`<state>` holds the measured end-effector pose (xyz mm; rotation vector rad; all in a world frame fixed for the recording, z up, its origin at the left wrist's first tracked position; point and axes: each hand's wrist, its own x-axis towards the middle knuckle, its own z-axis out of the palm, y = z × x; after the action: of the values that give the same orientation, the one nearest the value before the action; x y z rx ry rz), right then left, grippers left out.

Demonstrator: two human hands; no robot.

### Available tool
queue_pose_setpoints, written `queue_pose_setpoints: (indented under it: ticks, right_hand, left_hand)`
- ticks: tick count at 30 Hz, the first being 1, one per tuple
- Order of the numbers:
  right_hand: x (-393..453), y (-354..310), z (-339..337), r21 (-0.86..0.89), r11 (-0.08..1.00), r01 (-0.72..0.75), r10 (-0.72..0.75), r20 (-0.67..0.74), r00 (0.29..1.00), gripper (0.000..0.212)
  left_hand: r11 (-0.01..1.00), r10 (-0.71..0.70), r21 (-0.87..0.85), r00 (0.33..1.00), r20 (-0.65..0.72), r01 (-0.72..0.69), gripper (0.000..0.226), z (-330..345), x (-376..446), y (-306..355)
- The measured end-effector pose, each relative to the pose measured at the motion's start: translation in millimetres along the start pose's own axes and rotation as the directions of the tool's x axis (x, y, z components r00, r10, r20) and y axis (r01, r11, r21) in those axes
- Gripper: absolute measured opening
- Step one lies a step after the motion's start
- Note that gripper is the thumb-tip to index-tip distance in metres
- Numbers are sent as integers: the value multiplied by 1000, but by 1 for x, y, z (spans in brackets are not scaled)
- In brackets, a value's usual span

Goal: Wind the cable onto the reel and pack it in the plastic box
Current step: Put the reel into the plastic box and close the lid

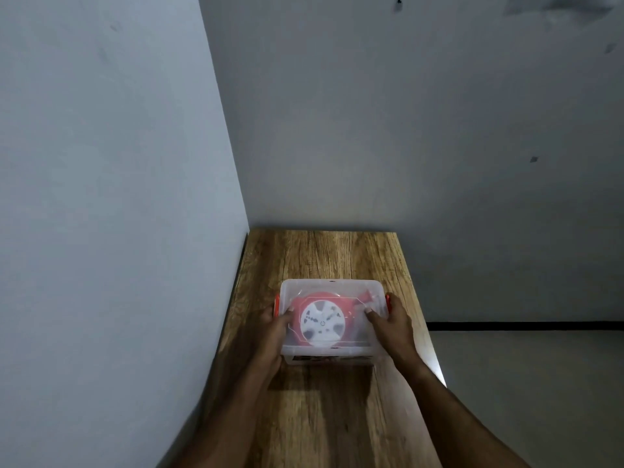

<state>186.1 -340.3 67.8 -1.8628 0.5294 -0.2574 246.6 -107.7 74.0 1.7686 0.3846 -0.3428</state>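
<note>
Reel (322,324) blurred inside lidded plastic box (332,358); left hand (275,329), right hand (391,324) grip box sides.

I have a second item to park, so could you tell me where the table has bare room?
Bare wood lies on the table between the plastic box and the back wall, and nearer, between the forearms. Both hands crowd the box's ends.

A wooden table (320,261) with a marked grain is set into the corner of a room, its left edge against a pale wall (101,163) and its far edge against a grey wall (405,113). A small dark hook (399,1) is fixed high on the grey wall. A black skirting strip (523,325) is seen along the floor (540,383) at right.
</note>
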Motion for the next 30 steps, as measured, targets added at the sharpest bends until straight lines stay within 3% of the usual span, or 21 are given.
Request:
queue_pose_setpoints:
  ticks: [5, 9, 16, 19, 30]
  right_hand:
    - [20, -18, -3, 5, 999, 33, -33, -10, 999, 34]
    - [54, -36, -5, -18, 998, 60, -61, -25, 998, 42]
    - [122, -53, -4, -31, 998, 62, -63, -34, 997, 34]
    - [153, -50, -1, -55, 996, 66, -68, -35, 997, 40]
    - [214, -43, 22, -23, 996, 92, -92, -5, 996, 37]
  left_hand:
    - [998, 44, -50, 999, 27, -42, 34, 4, 17, 19]
    - [991, 80, -114, 995, 57, -73, 40, 13, 38, 48]
    - [991, 87, -107, 994, 68, -80, 34, 35, 90, 93]
    - [993, 71, -99, 996, 52, -66, 32, 45, 114, 105]
    - [998, 56, -31, 998, 13, -56, 22, 65, 183, 107]
